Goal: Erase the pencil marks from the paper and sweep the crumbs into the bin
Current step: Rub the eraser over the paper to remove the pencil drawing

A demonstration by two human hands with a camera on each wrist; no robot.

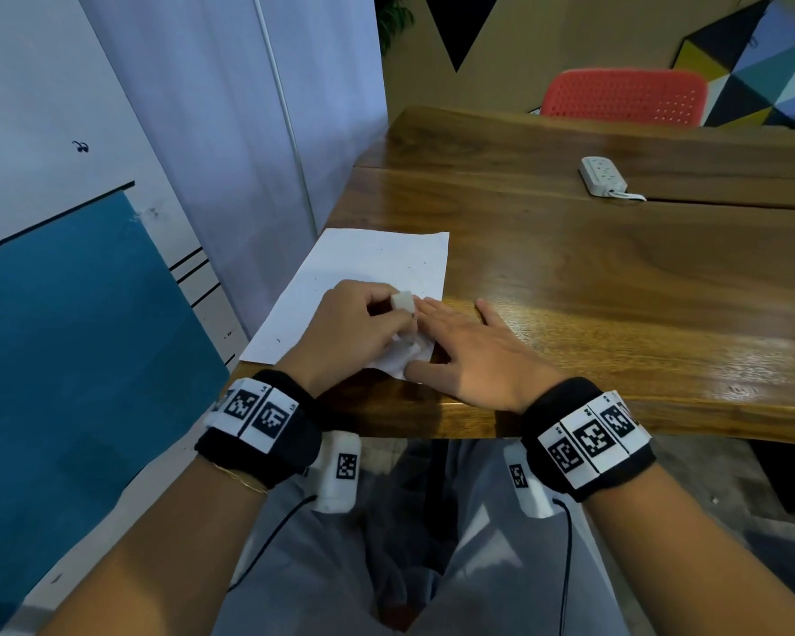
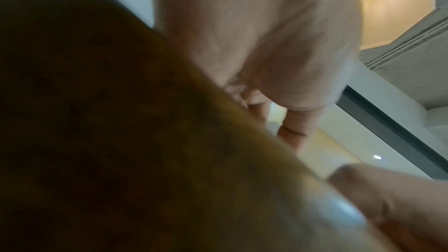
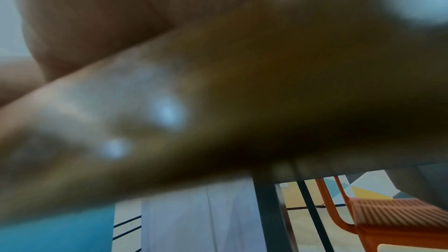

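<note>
**Hidden, cropped and blurred items**

- Paper: near right corner covered by both hands, crumpled.
- Eraser: lower part buried in left hand.
- Red chair: only backrest visible, upper right.
- Wrist views: tabletop blurred.

The paper sits at the tabletop's near left corner, hard against the wall on the left. Rightward the wood lies bare toward the far edge, where only a power strip stands.
</note>
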